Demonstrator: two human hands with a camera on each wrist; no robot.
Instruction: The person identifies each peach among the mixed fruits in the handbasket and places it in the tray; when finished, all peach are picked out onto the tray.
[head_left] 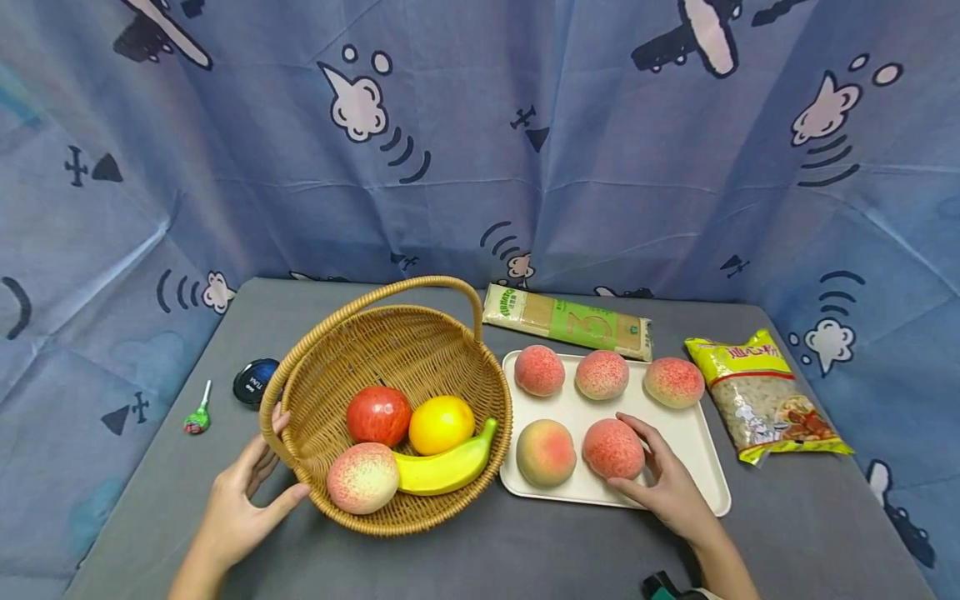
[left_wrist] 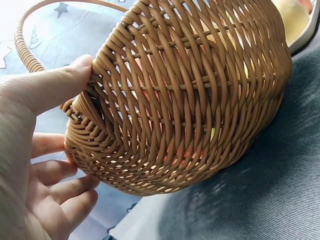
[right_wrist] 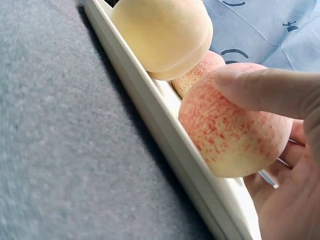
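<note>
A wicker basket [head_left: 390, 350] with an arched handle is tilted toward me. In it lie a red apple [head_left: 378, 416], an orange [head_left: 441, 424], a banana [head_left: 448, 468] and a pale peach [head_left: 363, 477]. My left hand [head_left: 242, 493] grips the basket's left side, its thumb on the rim in the left wrist view and its fingertips touching the wicker. On a cream tray [head_left: 705, 467] to the right sit several peaches. My right hand [head_left: 671, 487] holds the front reddish peach [head_left: 613, 449] between thumb and fingers. Next to it is a yellowish peach [head_left: 546, 452].
Behind the tray lies a long green-and-clear noodle pack [head_left: 567, 321]. A yellow snack bag [head_left: 768, 398] lies right of the tray. Left of the basket are a dark round tin [head_left: 253, 382] and a green lollipop [head_left: 198, 417]. A patterned blue curtain [head_left: 465, 208] hangs behind the grey table.
</note>
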